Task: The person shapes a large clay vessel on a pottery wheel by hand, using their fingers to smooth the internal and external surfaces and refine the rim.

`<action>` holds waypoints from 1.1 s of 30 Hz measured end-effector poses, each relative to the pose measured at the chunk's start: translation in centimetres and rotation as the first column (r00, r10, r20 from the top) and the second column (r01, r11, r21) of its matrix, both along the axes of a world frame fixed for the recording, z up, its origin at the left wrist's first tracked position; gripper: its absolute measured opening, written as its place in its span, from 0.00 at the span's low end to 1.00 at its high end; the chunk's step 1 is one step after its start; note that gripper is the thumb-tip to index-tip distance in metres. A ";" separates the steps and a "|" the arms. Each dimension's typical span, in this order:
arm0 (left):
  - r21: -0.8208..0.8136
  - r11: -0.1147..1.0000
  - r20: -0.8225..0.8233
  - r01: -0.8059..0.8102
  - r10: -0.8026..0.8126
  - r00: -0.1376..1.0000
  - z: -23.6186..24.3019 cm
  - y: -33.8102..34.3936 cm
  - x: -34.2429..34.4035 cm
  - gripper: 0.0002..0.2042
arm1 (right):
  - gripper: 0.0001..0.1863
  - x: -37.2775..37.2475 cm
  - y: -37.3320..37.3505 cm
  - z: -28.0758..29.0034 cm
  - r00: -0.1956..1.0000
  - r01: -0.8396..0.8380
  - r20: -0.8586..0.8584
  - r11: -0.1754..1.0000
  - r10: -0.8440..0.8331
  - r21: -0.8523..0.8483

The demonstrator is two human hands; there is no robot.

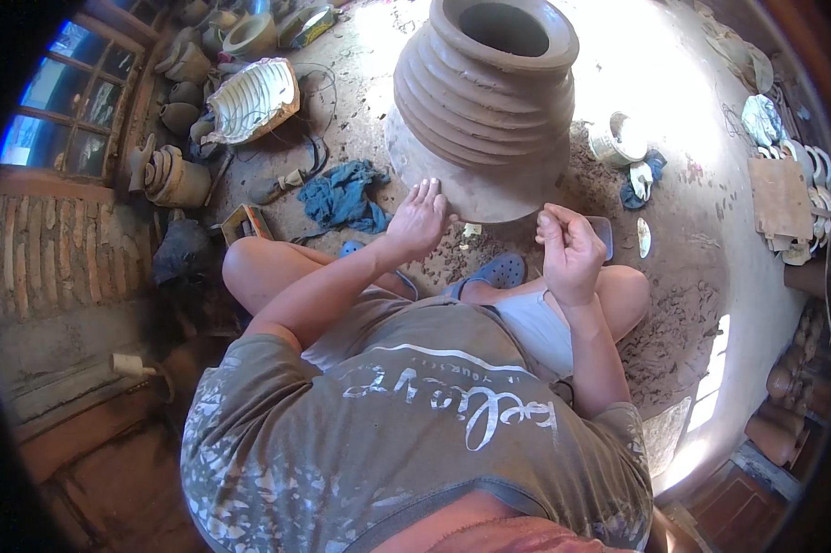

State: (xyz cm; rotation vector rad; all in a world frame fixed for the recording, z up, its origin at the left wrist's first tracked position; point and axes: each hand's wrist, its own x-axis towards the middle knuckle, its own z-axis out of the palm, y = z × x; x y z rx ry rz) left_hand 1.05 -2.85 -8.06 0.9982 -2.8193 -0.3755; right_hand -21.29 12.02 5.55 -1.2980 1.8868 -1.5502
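Note:
A large brown clay jar (485,115) with a ribbed wall and a wide round mouth stands upright in front of my crossed legs. My left hand (420,221) lies against the left of its smooth lower part, fingers stretched out and holding nothing. Close by the lower right edge of the jar, my right hand (570,251) is closed, with thumb and forefinger pinched. Whatever is in that pinch, if anything, is too small to make out. Just beyond the right hand shows a clear, rectangular plastic-looking piece (602,235), partly hidden by it.
A blue cloth (345,195) and a white ribbed mold (257,97) lie left, near stacked pots (178,175). A pale bucket (618,140) stands right of the jar. Clay crumbs (678,336) litter the floor. Boards and curved pieces (784,207) lean at the right wall.

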 end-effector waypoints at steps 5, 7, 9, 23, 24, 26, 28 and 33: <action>0.029 0.998 -0.021 0.051 -0.051 0.999 0.6 -0.3 -0.2 0.27 | 0.05 0.5 -2.9 2.0 0.881 -0.066 -0.472 0.985 -0.018 -0.161; 0.241 0.967 0.043 0.077 -0.090 0.995 4.1 -0.3 -1.4 0.26 | 0.05 2.1 -4.2 2.4 0.949 -0.003 -0.310 0.985 -0.051 -0.172; 0.353 0.934 0.102 -0.047 0.012 0.995 6.5 -0.8 -1.9 0.22 | 0.06 2.7 -6.0 2.3 0.884 -0.090 -0.465 0.962 -0.043 -0.259; 0.055 0.998 0.188 -0.031 0.020 0.982 2.4 0.5 -2.5 0.19 | 0.09 4.9 -12.6 2.5 0.500 -0.284 -0.855 0.907 -0.136 -0.310; 0.069 0.997 0.219 -0.032 0.016 0.976 2.5 0.6 -2.8 0.20 | 0.09 4.8 -12.8 2.4 0.486 -0.280 -0.861 0.906 -0.151 -0.317; 0.081 0.996 0.243 -0.029 0.008 0.970 2.8 1.1 -3.6 0.20 | 0.09 4.6 -12.7 2.6 0.465 -0.251 -0.871 0.920 -0.157 -0.300; 0.071 0.997 0.261 -0.038 0.018 0.965 2.4 1.5 -4.0 0.21 | 0.09 4.5 -12.5 2.9 0.455 -0.253 -0.878 0.925 -0.145 -0.284; 0.040 0.997 0.293 -0.069 0.054 0.955 1.4 2.3 -5.3 0.23 | 0.08 4.3 -12.3 3.8 0.396 -0.269 -0.907 0.925 -0.146 -0.267</action>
